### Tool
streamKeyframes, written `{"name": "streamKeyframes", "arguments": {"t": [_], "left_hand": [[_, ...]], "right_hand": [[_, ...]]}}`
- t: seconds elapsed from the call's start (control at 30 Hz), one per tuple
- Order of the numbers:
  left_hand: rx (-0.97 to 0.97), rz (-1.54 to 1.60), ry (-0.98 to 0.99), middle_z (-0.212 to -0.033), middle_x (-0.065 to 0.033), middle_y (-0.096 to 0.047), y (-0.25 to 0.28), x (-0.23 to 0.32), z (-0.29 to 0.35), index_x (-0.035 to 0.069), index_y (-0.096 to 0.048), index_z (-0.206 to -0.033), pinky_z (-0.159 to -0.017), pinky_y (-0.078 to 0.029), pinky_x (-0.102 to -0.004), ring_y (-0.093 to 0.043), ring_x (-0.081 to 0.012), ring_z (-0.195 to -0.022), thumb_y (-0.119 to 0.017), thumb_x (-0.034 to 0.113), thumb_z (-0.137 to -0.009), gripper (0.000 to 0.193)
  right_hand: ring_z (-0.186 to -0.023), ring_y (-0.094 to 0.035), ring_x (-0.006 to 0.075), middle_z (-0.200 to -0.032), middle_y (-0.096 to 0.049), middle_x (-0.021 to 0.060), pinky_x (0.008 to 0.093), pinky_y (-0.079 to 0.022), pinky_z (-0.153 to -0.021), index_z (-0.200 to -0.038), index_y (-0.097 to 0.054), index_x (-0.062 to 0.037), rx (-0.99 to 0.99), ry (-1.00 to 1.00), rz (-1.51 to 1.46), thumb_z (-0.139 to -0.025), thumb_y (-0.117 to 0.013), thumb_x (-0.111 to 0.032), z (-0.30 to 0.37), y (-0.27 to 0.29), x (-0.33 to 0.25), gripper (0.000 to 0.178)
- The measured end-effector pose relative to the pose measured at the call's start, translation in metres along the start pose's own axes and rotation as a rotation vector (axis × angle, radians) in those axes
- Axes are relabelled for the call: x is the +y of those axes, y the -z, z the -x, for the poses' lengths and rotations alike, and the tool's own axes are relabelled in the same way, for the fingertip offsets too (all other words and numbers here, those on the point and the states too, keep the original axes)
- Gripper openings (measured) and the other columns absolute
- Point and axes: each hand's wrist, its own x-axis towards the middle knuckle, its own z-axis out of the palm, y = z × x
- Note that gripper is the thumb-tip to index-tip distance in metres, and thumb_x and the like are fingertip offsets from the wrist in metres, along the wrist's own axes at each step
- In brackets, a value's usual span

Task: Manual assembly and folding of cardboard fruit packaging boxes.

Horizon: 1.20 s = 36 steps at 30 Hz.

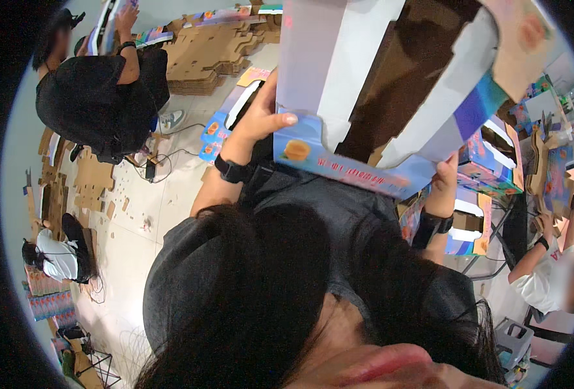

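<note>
A large printed cardboard box (348, 170) with an open slot along its top is held up in front of me. Its outside is lilac and blue with fruit pictures, and bare brown card shows within. My left hand (261, 120) grips the box's left side, thumb lying over the near corner. On the opposite side my right hand (444, 181) holds the near right corner, its fingers partly hidden by the card. A peach-coloured end flap (526, 48) sticks out at the far right of the box.
Similar finished-looking boxes (494, 159) stand to the right, and another box (245, 97) lies behind my left hand. Flat brown cardboard (199, 58) is stacked on the floor at far left. Cables and card scraps (121, 201) litter the tiles. Several co-workers (95, 97) sit around.
</note>
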Motion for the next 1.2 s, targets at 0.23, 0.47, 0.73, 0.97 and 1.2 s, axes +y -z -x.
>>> {"name": "streamKeyframes", "arguments": {"t": [0.23, 0.47, 0.73, 0.97, 1.2], "left_hand": [[-0.001, -0.25, 0.011, -0.133, -0.01, -0.047, 0.012, -0.003, -0.014, 0.002, -0.031, -0.143, -0.106, -0.031, -0.0357, -0.041, -0.0215, -0.126, -0.084, 0.025, -0.067, 0.095], [0.006, -0.468, -0.017, -0.138, -0.0132, -0.042, 0.018, -0.007, -0.015, 0.002, -0.029, -0.144, -0.108, -0.028, -0.0366, -0.037, -0.0231, -0.13, -0.083, 0.026, -0.069, 0.095], [0.072, -0.06, 0.098, -0.139, -0.0136, -0.041, 0.007, 0.008, -0.031, 0.002, -0.027, -0.144, -0.108, -0.028, -0.0365, -0.037, -0.0237, -0.13, -0.076, 0.033, -0.075, 0.091], [0.015, -0.147, 0.083, -0.13, -0.0112, -0.049, 0.007, 0.015, -0.032, 0.002, -0.034, -0.14, -0.104, -0.034, -0.0365, -0.046, -0.0216, -0.122, -0.084, 0.03, -0.066, 0.093], [-0.082, -0.3, -0.043, -0.129, -0.0115, -0.051, -0.005, 0.021, -0.027, 0.002, -0.038, -0.137, -0.104, -0.035, -0.0355, -0.047, -0.0232, -0.122, -0.087, 0.032, -0.061, 0.096]], "right_hand": [[-0.112, -0.054, 0.0227, -0.123, -0.055, 0.01, 0.0345, -0.042, -0.095, -0.136, -0.039, -0.0049, -0.14, -0.109, 0.209, -0.064, -0.081, -0.018, -0.026, 0.001, 0.009, 0.084], [-0.119, -0.047, 0.0235, -0.129, -0.05, 0.0096, 0.0352, -0.035, -0.102, -0.14, -0.036, -0.0057, -0.097, -0.069, 0.037, -0.067, -0.075, -0.018, -0.03, -0.015, 0.013, 0.084], [-0.119, -0.047, 0.0248, -0.129, -0.049, 0.0101, 0.0358, -0.034, -0.103, -0.14, -0.036, -0.0043, -0.053, -0.082, -0.047, -0.069, -0.07, -0.019, -0.033, -0.006, 0.026, 0.08], [-0.121, -0.046, 0.0231, -0.129, -0.05, 0.0118, 0.0376, -0.034, -0.103, -0.138, -0.038, -0.003, -0.11, -0.213, 0.179, -0.071, -0.073, -0.02, -0.028, -0.009, -0.009, 0.077], [-0.107, -0.055, 0.0222, -0.117, -0.057, 0.0087, 0.036, -0.043, -0.093, -0.129, -0.046, -0.001, -0.029, 0.069, 0.319, -0.067, -0.079, -0.025, -0.036, -0.017, -0.032, 0.074]]}}
